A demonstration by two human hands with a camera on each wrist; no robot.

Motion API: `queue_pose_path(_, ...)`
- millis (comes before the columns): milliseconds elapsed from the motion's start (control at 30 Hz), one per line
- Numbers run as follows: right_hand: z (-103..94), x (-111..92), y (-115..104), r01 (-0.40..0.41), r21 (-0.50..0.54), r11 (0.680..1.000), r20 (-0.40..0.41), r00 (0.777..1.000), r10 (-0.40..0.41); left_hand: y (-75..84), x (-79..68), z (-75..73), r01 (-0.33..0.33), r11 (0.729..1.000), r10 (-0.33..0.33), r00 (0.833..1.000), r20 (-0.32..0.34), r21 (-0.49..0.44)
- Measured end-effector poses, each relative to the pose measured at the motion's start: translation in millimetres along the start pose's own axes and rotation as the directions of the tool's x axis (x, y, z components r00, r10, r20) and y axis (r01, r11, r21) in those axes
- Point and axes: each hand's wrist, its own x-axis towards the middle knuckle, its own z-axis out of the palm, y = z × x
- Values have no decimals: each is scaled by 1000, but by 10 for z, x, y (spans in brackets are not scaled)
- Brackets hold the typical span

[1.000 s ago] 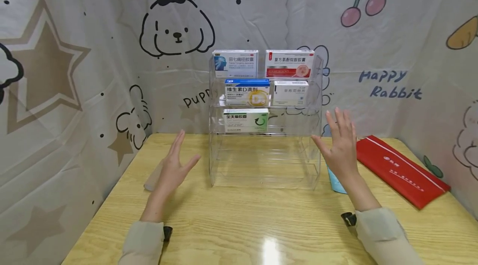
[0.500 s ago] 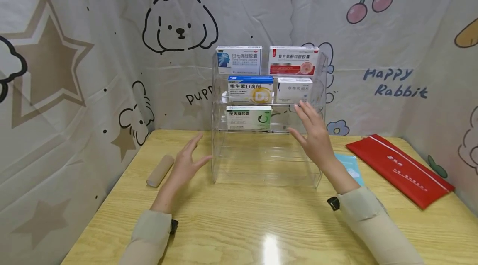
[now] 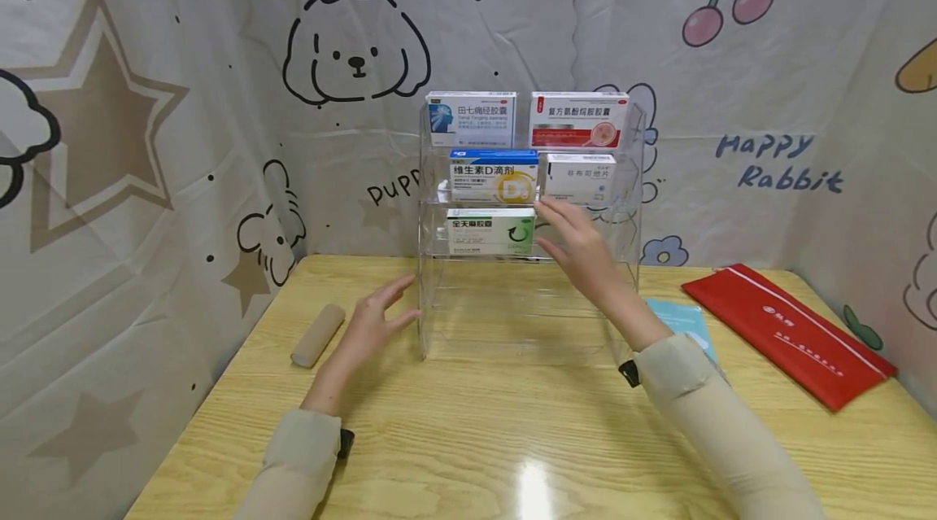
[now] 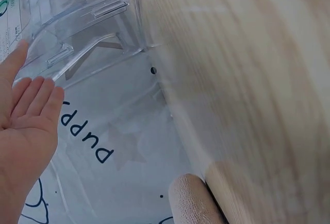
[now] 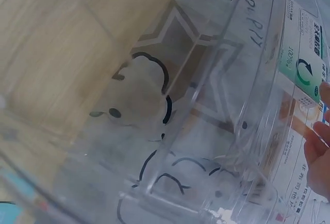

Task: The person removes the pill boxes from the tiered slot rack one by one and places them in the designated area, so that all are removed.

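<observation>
A clear tiered rack stands on the table, holding medicine boxes. On its third tier sits a white-and-green medicine box. My right hand reaches in front of the rack, fingers extended, fingertips right at the green box's right end. The right wrist view shows those fingers close to the box's end. Above are a blue-topped vitamin D box and a white box; a blue-and-white box and a red-and-white box occupy the top tier. My left hand is beside the rack's left panel, fingers loosely straight, holding nothing.
A beige cylinder lies on the table left of my left hand. To the right are a light-blue packet, partly behind my right forearm, and a flat red pouch. A printed curtain hangs behind the table.
My right hand has moved left from the rack's right side to the green box's right end. My left hand has shifted right to the rack's left panel. The boxes remain in place.
</observation>
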Motion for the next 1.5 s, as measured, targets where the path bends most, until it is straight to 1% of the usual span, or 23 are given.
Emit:
queue_pose_path(233, 60, 83, -7, 12, 1, 1000, 42, 999, -12, -3, 2, 10, -16, 1000, 16, 1000, 21, -5)
queue_pose_path(333, 74, 84, -1, 11, 1, 1000, 48, 999, -11, 12, 12, 10, -18, 1000, 18, 999, 26, -19)
queue_pose_path(433, 78, 87, -7, 6, 6, 1000, 38, 999, -7, 22, 23, 8, -19, 999, 20, 999, 32, -27)
queue_pose_path(633, 92, 110, -34, -41, 23, 999, 18, 999, 41, 24, 41, -8, -13, 1000, 14, 999, 45, -22)
queue_pose_path(900, 128, 122, -70, -116, 92, 989, 8, 993, 116, 38, 28, -11, 17, 1000, -15, 998, 65, -26)
queue_pose_path(1200, 151, 139, -84, -204, 216, 955, 18, 979, 205, 35, 14, -8, 31, 999, -29, 997, 68, -35)
queue_pose_path(1333, 157, 139, -83, -218, 240, 946, 11, 975, 222, 29, 3, -7, 32, 999, -29, 997, 70, -43)
queue_pose_path(1500, 151, 151, -94, -217, 259, 941, 2, 975, 224, 14, -9, -6, 33, 999, -30, 997, 69, -41)
